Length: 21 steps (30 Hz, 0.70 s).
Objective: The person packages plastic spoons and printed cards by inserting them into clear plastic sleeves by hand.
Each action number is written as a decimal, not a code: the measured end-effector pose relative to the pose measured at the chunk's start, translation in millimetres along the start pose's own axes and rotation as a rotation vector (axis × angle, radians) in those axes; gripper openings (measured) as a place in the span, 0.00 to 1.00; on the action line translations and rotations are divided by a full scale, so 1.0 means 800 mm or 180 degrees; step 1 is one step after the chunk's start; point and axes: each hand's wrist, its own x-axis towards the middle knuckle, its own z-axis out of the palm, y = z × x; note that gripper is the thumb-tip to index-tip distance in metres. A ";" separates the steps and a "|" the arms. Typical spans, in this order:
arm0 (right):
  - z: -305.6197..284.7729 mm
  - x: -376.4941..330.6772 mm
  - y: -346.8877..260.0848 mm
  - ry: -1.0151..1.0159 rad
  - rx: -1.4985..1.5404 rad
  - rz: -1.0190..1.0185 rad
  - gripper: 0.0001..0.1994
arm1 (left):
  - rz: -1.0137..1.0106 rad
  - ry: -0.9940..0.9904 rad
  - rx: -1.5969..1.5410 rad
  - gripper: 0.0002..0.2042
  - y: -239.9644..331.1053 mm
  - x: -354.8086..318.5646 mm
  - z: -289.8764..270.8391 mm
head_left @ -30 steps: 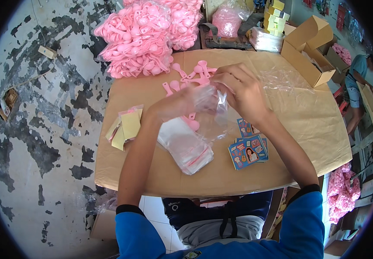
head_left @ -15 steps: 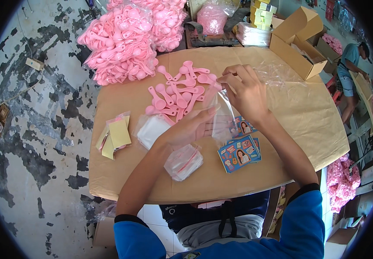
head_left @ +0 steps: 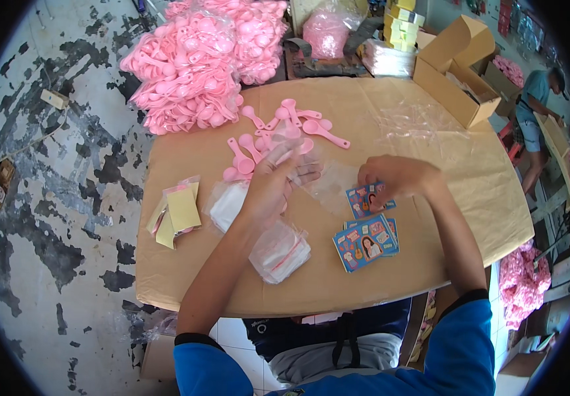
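Observation:
My left hand (head_left: 270,188) is closed on a clear plastic bag (head_left: 330,190), which stretches rightward from its fingers. My right hand (head_left: 400,179) bends over a blue printed card (head_left: 362,202), its fingers and thumb curled at the card's upper right. Just nearer lies a stack of matching blue cards (head_left: 364,244). Beyond my left hand several loose pink measuring spoons (head_left: 242,158) are spread out; one spoon (head_left: 328,134) lies apart on their right. White bags (head_left: 227,206) sit left of my left wrist, and a pile of clear bags with a red strip (head_left: 282,254) is nearer.
Big clear sacks of pink spoons (head_left: 183,72) stand at the table's far left. Small packs with yellow cards (head_left: 181,210) lie at the left. An open cardboard box (head_left: 463,82) and crumpled clear plastic (head_left: 407,122) are at far right. Another person (head_left: 534,99) works beyond the table.
My right hand has left the bag and come down toward me to the blue card. My left hand has turned and drawn left with the bag. A pink spoon now lies apart on the right.

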 end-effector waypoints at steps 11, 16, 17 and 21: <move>-0.026 0.013 -0.019 0.0565 0.1132 0.0419 0.10 | 0.0542 0.0626 0.0234 0.18 0.004 -0.002 -0.003; 0.005 0.045 -0.049 0.1191 0.2344 0.0072 0.10 | 0.0636 0.0807 0.0302 0.17 -0.005 0.004 -0.008; 0.012 0.050 -0.055 0.1194 0.2342 0.0076 0.10 | 0.0606 0.0769 0.0480 0.18 -0.007 0.005 -0.009; 0.027 0.058 -0.064 0.1436 0.2204 -0.0015 0.09 | 0.0847 0.0792 0.0227 0.18 -0.013 0.005 -0.004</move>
